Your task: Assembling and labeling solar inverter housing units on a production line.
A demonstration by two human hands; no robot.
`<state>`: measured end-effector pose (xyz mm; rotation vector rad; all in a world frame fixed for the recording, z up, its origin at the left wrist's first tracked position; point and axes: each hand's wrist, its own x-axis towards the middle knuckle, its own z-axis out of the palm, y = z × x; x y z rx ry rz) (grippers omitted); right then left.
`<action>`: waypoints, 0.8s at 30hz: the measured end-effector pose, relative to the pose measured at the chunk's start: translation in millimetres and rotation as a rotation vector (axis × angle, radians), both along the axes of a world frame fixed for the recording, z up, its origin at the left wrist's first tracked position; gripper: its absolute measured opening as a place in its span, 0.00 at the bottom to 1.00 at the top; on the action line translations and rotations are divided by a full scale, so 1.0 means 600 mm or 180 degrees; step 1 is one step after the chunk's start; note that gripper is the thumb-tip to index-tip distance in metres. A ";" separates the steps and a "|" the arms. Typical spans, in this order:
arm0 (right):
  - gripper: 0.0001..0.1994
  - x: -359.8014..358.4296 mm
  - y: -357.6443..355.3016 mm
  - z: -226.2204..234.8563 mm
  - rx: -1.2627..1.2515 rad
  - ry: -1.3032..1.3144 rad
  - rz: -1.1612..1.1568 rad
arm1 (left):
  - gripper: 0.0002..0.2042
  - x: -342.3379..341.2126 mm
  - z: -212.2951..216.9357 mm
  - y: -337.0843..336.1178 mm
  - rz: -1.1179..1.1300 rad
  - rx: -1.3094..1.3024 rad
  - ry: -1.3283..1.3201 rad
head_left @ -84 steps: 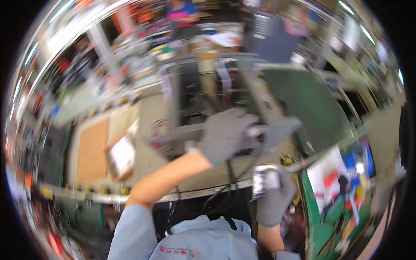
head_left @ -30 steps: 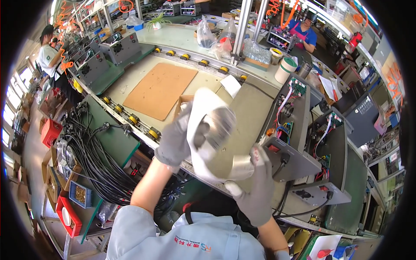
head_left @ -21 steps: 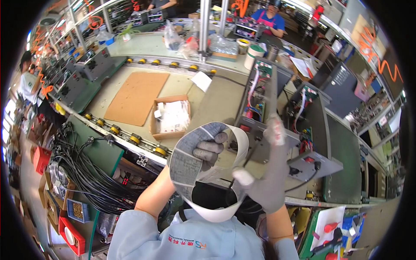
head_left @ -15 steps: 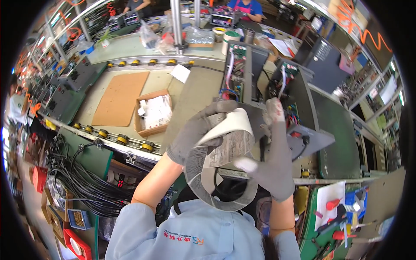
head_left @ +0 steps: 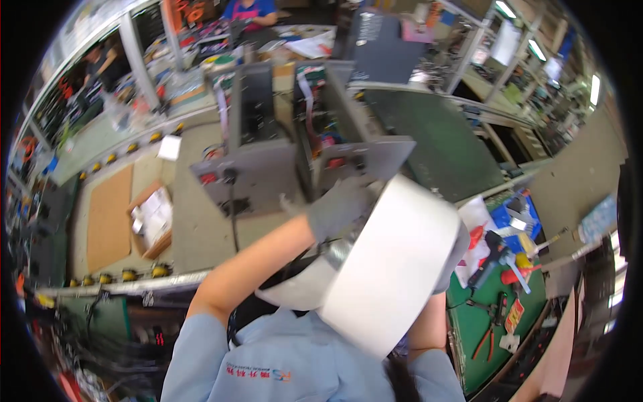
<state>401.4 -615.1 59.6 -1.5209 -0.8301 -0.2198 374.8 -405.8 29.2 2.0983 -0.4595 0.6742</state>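
Observation:
A wide curled white strip of label backing [head_left: 388,268] loops in front of me, close to the camera. My left hand [head_left: 338,208], in a grey glove, grips its upper left edge near a grey metal chassis [head_left: 362,157]. My right hand [head_left: 452,258], also gloved, is mostly hidden behind the strip and holds its right side. A second grey chassis [head_left: 251,171] with a black cable stands just left of my left hand.
A small cardboard box of white parts [head_left: 155,218] and a brown board [head_left: 110,218] lie on the conveyor at left. A green mat [head_left: 499,321] at right carries pliers, a screwdriver and red and blue items. Another person [head_left: 248,10] works at the far bench.
My view has swung right from the conveyor toward the two chassis. The white strip has moved right and closer to the camera, still in both hands.

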 end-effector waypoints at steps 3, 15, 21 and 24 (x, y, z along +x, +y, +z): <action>0.16 0.034 -0.022 0.022 0.0230 0.1141 -0.0859 | 0.14 -0.022 0.028 -0.054 0.0075 -0.1518 0.2032; 0.17 0.093 -0.030 0.033 0.2178 0.1409 -0.1608 | 0.14 -0.173 -0.085 -0.177 -0.0812 -0.1301 0.0215; 0.27 0.018 -0.056 0.010 -0.1126 -0.1296 -0.3597 | 0.28 -0.015 -0.180 -0.255 -0.2562 -0.4361 0.2915; 0.19 -0.030 -0.079 0.009 -0.1499 -0.1329 -0.4009 | 0.36 0.035 -0.148 -0.258 -0.3099 -0.5444 0.2977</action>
